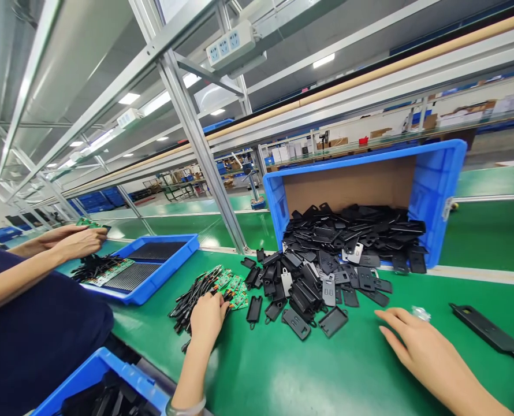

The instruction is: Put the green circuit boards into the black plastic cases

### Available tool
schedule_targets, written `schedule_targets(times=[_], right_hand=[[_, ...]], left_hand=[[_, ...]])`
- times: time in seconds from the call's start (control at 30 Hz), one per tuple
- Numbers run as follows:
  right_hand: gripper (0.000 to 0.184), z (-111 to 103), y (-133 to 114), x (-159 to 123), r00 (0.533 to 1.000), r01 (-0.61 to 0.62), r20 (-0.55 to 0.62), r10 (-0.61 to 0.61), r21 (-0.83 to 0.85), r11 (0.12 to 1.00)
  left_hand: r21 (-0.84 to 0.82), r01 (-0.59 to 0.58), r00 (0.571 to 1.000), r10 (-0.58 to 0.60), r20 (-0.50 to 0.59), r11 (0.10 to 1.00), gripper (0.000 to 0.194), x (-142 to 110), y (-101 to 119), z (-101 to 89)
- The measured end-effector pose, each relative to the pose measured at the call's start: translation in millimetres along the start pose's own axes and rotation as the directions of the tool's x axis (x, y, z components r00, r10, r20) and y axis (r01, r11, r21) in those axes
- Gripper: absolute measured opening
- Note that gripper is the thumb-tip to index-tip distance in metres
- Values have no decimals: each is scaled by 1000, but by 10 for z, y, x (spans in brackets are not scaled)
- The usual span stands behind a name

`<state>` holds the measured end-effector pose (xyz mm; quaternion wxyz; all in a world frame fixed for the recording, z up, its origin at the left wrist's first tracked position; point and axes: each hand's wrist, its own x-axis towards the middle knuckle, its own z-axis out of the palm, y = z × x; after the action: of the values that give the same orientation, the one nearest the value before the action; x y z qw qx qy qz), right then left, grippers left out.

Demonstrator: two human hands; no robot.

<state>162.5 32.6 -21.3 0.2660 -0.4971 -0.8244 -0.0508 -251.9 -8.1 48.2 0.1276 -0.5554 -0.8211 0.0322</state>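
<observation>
My left hand (208,319) reaches into a heap of green circuit boards (235,286) with black cables (190,299). Its fingers are curled onto a wired board there, the tips partly hidden. Over the bench on the right, my right hand (419,341) is held with fingers stretched out and holds nothing. A small clear plastic piece (421,313) lies just behind it. Between the hands and farther back, black plastic housings (302,289) are spread in a loose pile. A closed black device with a cable (484,327) lies at the far right.
A blue crate (439,196) tipped on its side spills more black housings. At left, a co-worker's hands (77,240) hold a green board above a blue tray (142,294). Another blue bin (105,361) with black parts stands at the front left. A metal post (205,156) rises behind the bench.
</observation>
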Motion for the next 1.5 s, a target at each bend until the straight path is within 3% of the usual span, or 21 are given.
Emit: schedule_targets(times=[0.2,0.27,0.33,0.4,0.47,0.53,0.57,0.63,0.7,0.8,0.9,1.0,1.07,1.17,1.27,1.33,1.4,1.5], right_hand=[[37,-85,-117,24,998,-48,59,38,177,983],[35,-139,-220,36,986,-115,152,67,331,936],[32,-188,-353,44,954,-211,295,60,511,833],[32,-214,-491,41,896,-352,444,21,679,645],[41,-220,-605,27,828,-514,560,-30,779,358],[55,-225,-678,17,785,-614,616,-69,788,54],[56,-234,-698,19,778,-628,625,-64,776,-60],[46,-266,-705,40,781,-616,624,4,772,-159],[38,-307,-674,75,790,-593,605,99,795,-127],[39,-336,-579,112,781,-603,594,196,798,-17],[45,-306,-482,97,771,-628,587,248,766,136],[52,-256,-445,56,849,-529,462,258,752,394],[50,-238,-461,39,902,-431,348,255,745,509],[36,-238,-502,38,929,-368,273,248,738,566],[23,-249,-509,51,938,-346,237,253,699,626],[21,-249,-491,57,945,-325,199,259,660,678],[22,-243,-469,55,952,-302,165,258,637,709],[25,-231,-453,35,958,-277,131,255,659,700]], left_hand=[[2,-23,998,23,60,1000,11,-97,39,-65],[-49,-10,998,13,58,999,17,-125,74,-161],[-231,-23,999,28,20,973,21,-176,182,-290],[-538,-93,995,100,-16,838,22,-257,388,-418],[-821,-142,963,269,15,554,26,-352,677,-511],[-957,-86,846,527,78,279,29,-431,1003,-546],[-970,-101,804,593,52,223,29,-455,1164,-541],[-915,-279,780,624,-39,290,26,-469,1456,-496],[-744,-473,782,615,-106,472,26,-453,1700,-422],[-511,-576,771,631,-80,638,32,-439,1965,-307],[-467,-601,751,658,-54,648,38,-472,2092,-242],[-532,-582,770,628,-116,615,52,-508,2088,-242],[-680,-499,808,573,-141,536,49,-513,2054,-252],[-949,-201,826,563,-30,244,28,-501,2020,-235],[-973,223,757,640,132,-64,33,-494,2012,-183],[-889,417,700,690,182,-188,40,-496,2008,-154],[-816,509,676,715,181,-274,42,-503,2005,-135],[-770,524,693,708,136,-365,38,-522,2012,-112]])
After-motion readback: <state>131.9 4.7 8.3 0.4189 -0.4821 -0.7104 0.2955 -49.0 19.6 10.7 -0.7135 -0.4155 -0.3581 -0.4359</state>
